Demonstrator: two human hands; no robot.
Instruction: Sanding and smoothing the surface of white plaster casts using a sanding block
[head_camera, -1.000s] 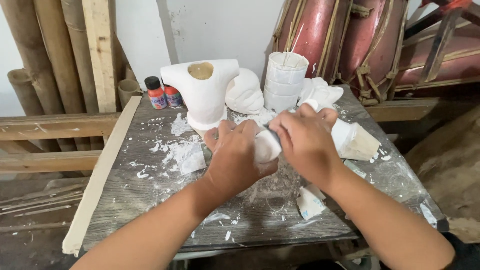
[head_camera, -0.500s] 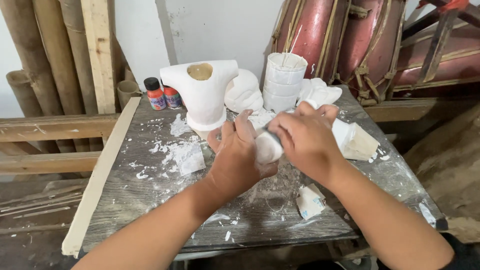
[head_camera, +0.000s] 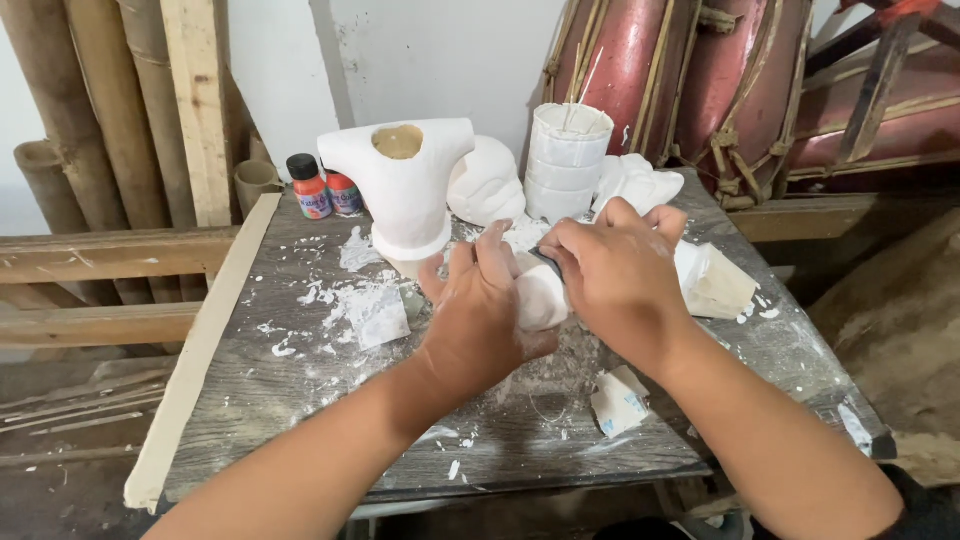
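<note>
1. White plaster pieces crowd the table (head_camera: 300, 400): one large hollow cast (head_camera: 405, 185) standing upright with its opening at the top, one rounded cast (head_camera: 487, 185) behind it, one ribbed cylinder (head_camera: 566, 160), one lumpy piece (head_camera: 640, 182) at the back, one wedge (head_camera: 712, 282) on the right, and one small lump (head_camera: 543, 295) in the hands.
2. Two small paint bottles (head_camera: 325, 188) with orange bodies stand at the back left, one with a black cap, one with a red cap.
3. Two scraps of sandpaper lie flat: one dusty sheet (head_camera: 375, 312) on the left, one folded scrap (head_camera: 620, 400) near the front edge.
4. The lump sits above the middle of the table, between both hands; its long axis runs roughly from near to far, the rounded end towards the person. Its far end is hidden by fingers.
5. The left hand (head_camera: 480, 320) is curled around the lump from the left, its thumb beneath and its fingers bent over the top, gripping it.
6. The right hand (head_camera: 620, 275) has its fingers pressed together and bent down onto the lump's far end, pinching a thin dark tool (head_camera: 548, 264) against it; what kind of tool cannot be told.
7. White dust and chips are scattered over the table around the hands.
</note>
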